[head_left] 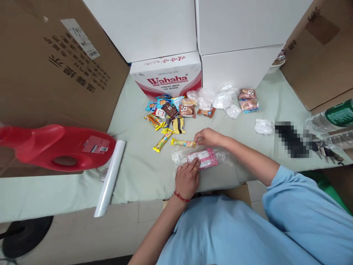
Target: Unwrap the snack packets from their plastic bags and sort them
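My left hand lies with its fingers stretched flat on a pink-and-white snack packet. Under that packet a sheet of clear plastic film is spread and crumpled on the cloth. My right hand is closed in a pinch at the right end of a yellow-wrapped snack bar, which lies just beyond the film. A second yellow bar sits to its left. Farther back is a pile of wrapped snacks, with a brown packet and a yellow-and-black packet among them.
Crumpled clear film bundles and stacked snack packs sit before white boxes. A Wahaha carton stands behind the pile. At left are a red jug and a film roll; at right, keys and bottles.
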`<control>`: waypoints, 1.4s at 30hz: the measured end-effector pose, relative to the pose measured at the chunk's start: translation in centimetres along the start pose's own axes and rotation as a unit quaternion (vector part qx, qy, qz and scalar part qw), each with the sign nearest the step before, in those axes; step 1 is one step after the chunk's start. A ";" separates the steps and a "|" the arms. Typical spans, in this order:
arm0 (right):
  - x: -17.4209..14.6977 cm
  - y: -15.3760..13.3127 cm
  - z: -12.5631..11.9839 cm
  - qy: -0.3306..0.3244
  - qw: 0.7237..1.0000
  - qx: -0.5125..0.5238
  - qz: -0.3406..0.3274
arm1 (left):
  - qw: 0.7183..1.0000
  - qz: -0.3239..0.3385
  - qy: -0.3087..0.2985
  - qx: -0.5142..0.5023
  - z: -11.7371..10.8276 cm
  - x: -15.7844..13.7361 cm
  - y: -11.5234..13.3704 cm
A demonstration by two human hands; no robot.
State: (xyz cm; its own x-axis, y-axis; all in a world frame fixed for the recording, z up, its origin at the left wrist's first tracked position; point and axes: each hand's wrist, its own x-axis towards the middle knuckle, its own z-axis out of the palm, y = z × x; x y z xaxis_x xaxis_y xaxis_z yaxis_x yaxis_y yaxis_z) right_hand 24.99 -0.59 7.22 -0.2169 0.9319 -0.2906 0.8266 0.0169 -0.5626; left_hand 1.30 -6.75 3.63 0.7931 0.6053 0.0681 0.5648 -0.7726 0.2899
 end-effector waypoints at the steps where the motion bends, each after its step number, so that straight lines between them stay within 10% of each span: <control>1: -0.7 -0.2 0.2 0.003 0.999 0.007 -0.050 | 1.000 -0.001 0.002 0.001 0.2 0.0 -0.1; 6: -5.6 -0.6 3.4 0.019 0.968 -0.105 -0.227 | 1.000 -0.012 0.007 -0.009 0.5 -0.6 0.0; 18: -8.4 0.3 8.4 0.116 0.956 -0.114 -0.246 | 0.939 -0.144 0.133 -0.283 0.5 -1.1 -4.3; 27: -8.5 -0.1 8.8 0.117 0.957 -0.127 -0.232 | 0.781 -0.377 0.247 -0.433 -0.6 1.8 -8.6; 31: -8.6 -0.4 8.5 0.110 0.959 -0.133 -0.225 | 0.796 -0.378 0.204 -0.427 -1.1 3.5 -8.8; 37: -8.7 -0.2 8.4 0.105 0.961 -0.133 -0.221 | 0.939 -0.243 -0.007 -0.245 -1.9 1.2 -7.7; 42: -8.7 0.0 8.5 0.078 0.965 -0.149 -0.201 | 0.866 -0.318 0.053 -0.381 -2.8 -1.2 -5.9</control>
State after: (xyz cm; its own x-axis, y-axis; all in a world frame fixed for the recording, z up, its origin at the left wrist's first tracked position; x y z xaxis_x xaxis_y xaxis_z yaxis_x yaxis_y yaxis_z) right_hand 22.49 -11.78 3.15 -0.4900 0.8709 0.0380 0.8092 0.4707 -0.3515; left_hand -3.58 -2.37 4.47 0.3278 0.9078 -0.2616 0.5334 0.0507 0.8443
